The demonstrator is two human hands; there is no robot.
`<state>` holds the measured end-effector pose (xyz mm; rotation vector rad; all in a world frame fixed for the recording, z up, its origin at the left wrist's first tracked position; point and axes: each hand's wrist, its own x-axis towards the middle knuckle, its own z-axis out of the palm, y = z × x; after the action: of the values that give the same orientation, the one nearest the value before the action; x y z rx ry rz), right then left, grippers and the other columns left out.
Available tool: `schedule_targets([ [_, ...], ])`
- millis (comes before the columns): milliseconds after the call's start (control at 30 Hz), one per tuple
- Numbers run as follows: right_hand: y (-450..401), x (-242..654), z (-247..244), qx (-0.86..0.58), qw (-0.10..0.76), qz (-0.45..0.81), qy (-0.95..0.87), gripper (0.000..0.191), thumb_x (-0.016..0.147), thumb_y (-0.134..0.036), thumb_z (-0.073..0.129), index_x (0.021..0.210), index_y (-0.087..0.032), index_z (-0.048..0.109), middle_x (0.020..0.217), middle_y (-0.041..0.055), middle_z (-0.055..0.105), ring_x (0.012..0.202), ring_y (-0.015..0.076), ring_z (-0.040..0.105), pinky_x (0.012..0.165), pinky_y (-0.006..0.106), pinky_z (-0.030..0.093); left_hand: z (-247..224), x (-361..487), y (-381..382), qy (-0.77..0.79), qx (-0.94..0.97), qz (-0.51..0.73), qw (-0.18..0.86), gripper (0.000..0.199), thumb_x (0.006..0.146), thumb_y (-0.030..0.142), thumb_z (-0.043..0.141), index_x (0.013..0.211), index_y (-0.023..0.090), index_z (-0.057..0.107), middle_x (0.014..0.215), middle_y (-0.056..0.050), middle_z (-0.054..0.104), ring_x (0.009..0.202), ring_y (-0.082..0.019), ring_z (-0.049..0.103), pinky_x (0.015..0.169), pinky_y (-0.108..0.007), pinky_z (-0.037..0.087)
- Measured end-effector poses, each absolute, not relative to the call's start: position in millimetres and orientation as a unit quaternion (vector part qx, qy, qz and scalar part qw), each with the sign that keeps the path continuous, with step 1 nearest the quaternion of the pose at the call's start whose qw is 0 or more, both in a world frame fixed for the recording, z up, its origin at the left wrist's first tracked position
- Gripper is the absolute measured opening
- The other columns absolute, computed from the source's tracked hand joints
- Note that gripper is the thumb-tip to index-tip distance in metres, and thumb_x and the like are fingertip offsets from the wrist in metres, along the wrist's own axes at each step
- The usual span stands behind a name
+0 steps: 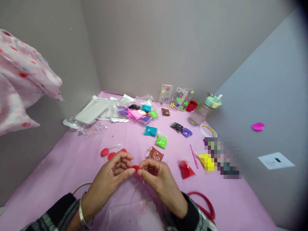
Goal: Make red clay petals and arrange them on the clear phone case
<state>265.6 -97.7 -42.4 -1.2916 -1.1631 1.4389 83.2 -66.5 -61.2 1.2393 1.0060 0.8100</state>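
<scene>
A small red piece of modelling clay (135, 167) is pinched between the fingertips of both hands. My left hand (115, 171) closes thumb and fingers on its left side. From the right, my right hand (157, 175) grips the other side the same way. Just behind my left hand lie flattened red clay pieces (104, 152), partly hidden by the fingers. A brown clay packet (155, 154) sits right behind my right hand. Beneath my hands, near the front edge, rests a clear plastic case (130, 213); a thin pink stick shows under my right hand.
Clay packets in teal (150, 131), green (161, 141), red (186, 169) and yellow (206, 161) are spread around. Decorated clear cases (180, 96), a red cup (192, 106) and a bottle (203, 109) stand behind. Red scissors handles (209, 205) lie right; rhinestones (93, 130) left.
</scene>
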Motion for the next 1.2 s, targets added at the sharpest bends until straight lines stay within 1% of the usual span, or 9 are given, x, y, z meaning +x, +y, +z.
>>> schedule_targets([
  [100,-99,265,-41,-0.526,0.42,0.565,-0.478,0.022,0.082,-0.036,0.074,0.081,-0.015,0.068,0.066,-0.0029,0.056,0.061,0.01,0.046,0.058,0.023,0.035,-54,84,-67,0.443,0.569,0.35,0.598,0.015,0.087,0.037,0.07,0.087,0.022,0.068,0.082,0.001,0.064,0.079,-0.016,0.062,0.075,-0.026,0.05],
  [233,-99,264,-39,-0.519,0.414,0.577,-0.476,0.023,0.079,-0.035,0.078,0.089,-0.016,0.069,0.073,-0.0025,0.059,0.065,0.0105,0.049,0.061,0.023,0.039,-47,85,-67,0.451,0.597,0.36,0.557,0.019,0.087,0.036,0.068,0.075,0.021,0.07,0.078,0.0,0.064,0.077,-0.017,0.06,0.074,-0.026,0.049],
  [333,-100,264,-39,-0.531,0.406,0.558,-0.491,0.022,0.081,-0.036,0.076,0.08,-0.016,0.068,0.072,-0.0021,0.058,0.064,0.0101,0.047,0.059,0.022,0.037,-51,84,-67,0.448,0.577,0.357,0.582,0.018,0.086,0.038,0.07,0.079,0.021,0.069,0.079,0.0,0.064,0.077,-0.017,0.06,0.073,-0.026,0.049],
  [467,-102,264,-39,-0.534,0.383,0.564,-0.5,0.02,0.084,-0.034,0.071,0.079,-0.016,0.063,0.068,-0.0033,0.055,0.061,0.0095,0.045,0.056,0.022,0.035,-62,83,-65,0.43,0.538,0.369,0.625,0.021,0.083,0.037,0.074,0.099,0.025,0.068,0.086,0.002,0.064,0.079,-0.015,0.061,0.074,-0.024,0.05],
  [567,-102,265,-40,-0.526,0.374,0.572,-0.507,0.016,0.086,-0.03,0.069,0.081,-0.017,0.063,0.071,-0.0029,0.057,0.062,0.0096,0.048,0.058,0.022,0.037,-60,83,-66,0.422,0.568,0.351,0.614,0.014,0.089,0.037,0.067,0.094,0.024,0.07,0.089,0.001,0.066,0.084,-0.016,0.063,0.078,-0.025,0.049],
  [733,-99,266,-38,-0.509,0.442,0.591,-0.443,0.023,0.08,-0.034,0.076,0.083,-0.017,0.061,0.076,-0.0007,0.063,0.066,0.0114,0.056,0.062,0.023,0.042,-52,83,-68,0.423,0.58,0.339,0.608,0.015,0.094,0.036,0.059,0.091,0.023,0.066,0.079,0.001,0.065,0.077,-0.016,0.063,0.075,-0.026,0.048],
  [900,-98,265,-33,-0.486,0.473,0.6,-0.424,0.017,0.078,-0.03,0.077,0.082,-0.016,0.067,0.069,-0.0023,0.063,0.062,0.0099,0.055,0.061,0.022,0.042,-51,84,-68,0.427,0.583,0.339,0.602,0.015,0.096,0.036,0.056,0.096,0.023,0.064,0.077,0.002,0.064,0.078,-0.016,0.064,0.076,-0.027,0.048],
  [1033,-99,264,-34,-0.5,0.456,0.58,-0.454,0.013,0.081,-0.028,0.073,0.086,-0.016,0.072,0.07,-0.0016,0.064,0.064,0.0098,0.053,0.062,0.022,0.041,-53,86,-68,0.428,0.562,0.335,0.624,0.018,0.092,0.04,0.063,0.097,0.023,0.066,0.083,0.001,0.067,0.08,-0.016,0.064,0.076,-0.026,0.049],
  [1200,-99,264,-42,-0.503,0.465,0.585,-0.436,0.026,0.076,-0.031,0.08,0.096,-0.017,0.07,0.075,-0.0022,0.064,0.065,0.0102,0.053,0.063,0.023,0.041,-56,87,-68,0.425,0.555,0.345,0.626,0.015,0.088,0.036,0.068,0.083,0.022,0.069,0.079,0.002,0.066,0.077,-0.015,0.062,0.073,-0.024,0.048],
])
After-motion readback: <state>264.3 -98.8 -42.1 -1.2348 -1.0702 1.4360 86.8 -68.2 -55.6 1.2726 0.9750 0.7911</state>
